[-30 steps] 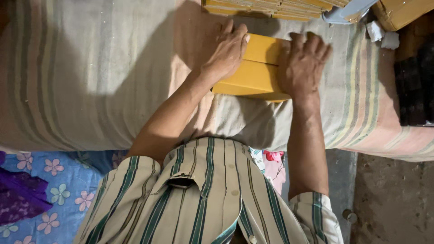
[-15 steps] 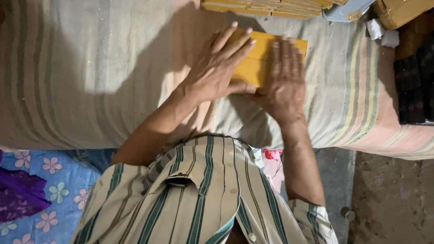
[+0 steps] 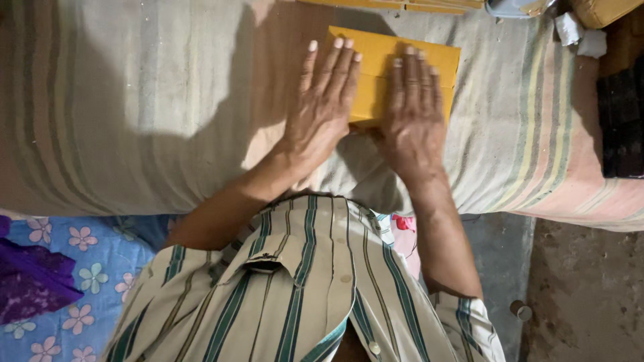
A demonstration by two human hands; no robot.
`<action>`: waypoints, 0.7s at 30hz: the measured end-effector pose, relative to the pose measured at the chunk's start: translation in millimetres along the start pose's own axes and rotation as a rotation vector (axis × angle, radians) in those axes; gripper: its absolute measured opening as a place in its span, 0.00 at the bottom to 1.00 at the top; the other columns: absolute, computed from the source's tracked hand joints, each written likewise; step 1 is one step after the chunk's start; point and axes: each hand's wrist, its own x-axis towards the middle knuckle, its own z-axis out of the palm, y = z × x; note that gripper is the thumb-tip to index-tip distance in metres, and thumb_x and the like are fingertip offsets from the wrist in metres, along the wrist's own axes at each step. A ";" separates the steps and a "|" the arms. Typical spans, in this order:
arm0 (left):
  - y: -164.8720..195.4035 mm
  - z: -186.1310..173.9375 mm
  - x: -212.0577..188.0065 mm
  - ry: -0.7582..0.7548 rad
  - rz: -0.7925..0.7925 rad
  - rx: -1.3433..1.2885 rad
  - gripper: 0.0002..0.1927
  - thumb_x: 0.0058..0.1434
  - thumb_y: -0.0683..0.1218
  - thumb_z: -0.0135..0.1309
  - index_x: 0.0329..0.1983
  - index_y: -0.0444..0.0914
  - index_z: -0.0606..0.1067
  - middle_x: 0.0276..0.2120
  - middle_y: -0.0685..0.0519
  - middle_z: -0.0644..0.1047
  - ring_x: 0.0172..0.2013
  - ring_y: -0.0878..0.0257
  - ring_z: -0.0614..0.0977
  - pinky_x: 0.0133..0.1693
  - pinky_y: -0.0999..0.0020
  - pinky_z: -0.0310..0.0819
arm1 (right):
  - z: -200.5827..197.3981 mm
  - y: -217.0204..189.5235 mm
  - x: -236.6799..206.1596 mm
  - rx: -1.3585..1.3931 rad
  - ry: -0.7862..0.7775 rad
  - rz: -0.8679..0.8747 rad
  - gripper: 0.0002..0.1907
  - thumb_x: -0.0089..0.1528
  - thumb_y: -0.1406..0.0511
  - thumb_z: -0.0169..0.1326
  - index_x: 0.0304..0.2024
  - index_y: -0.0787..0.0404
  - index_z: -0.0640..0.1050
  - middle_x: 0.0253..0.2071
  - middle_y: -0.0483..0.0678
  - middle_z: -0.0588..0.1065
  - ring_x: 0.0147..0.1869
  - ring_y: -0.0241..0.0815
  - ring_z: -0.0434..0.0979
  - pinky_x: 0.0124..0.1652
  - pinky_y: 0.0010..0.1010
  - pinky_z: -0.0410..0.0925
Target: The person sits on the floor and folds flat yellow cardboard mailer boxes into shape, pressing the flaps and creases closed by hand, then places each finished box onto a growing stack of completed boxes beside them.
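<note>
A flat yellow envelope [image 3: 376,64] lies on a striped cloth-covered surface [image 3: 147,114] in front of me. My left hand [image 3: 325,107] rests palm down on its left part, fingers spread and pointing away. My right hand [image 3: 412,114] lies flat on its right part, fingers together. Both palms press on the envelope; neither hand grips it. The envelope's lower edge is hidden under my hands.
A stack of similar yellow envelopes [image 3: 402,5] sits along the far edge. White crumpled paper [image 3: 577,33] and a dark cloth [image 3: 620,121] lie at the right. Below are a blue flowered sheet [image 3: 74,268] and a grey floor [image 3: 583,288].
Both hands have slid from curled over the envelope to lying flat on it, fingers stretched forward. The envelope now looks flatter and lies slightly farther away.
</note>
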 end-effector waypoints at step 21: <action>-11.4 -16.4 -10.6 -0.198 -0.008 -0.085 0.55 0.56 0.65 0.63 0.75 0.27 0.57 0.75 0.36 0.54 0.76 0.44 0.51 0.73 0.43 0.31 | -23.4 20.5 -26.6 0.186 0.049 0.138 0.57 0.54 0.49 0.69 0.74 0.75 0.61 0.76 0.69 0.58 0.82 0.64 0.50 0.75 0.59 0.41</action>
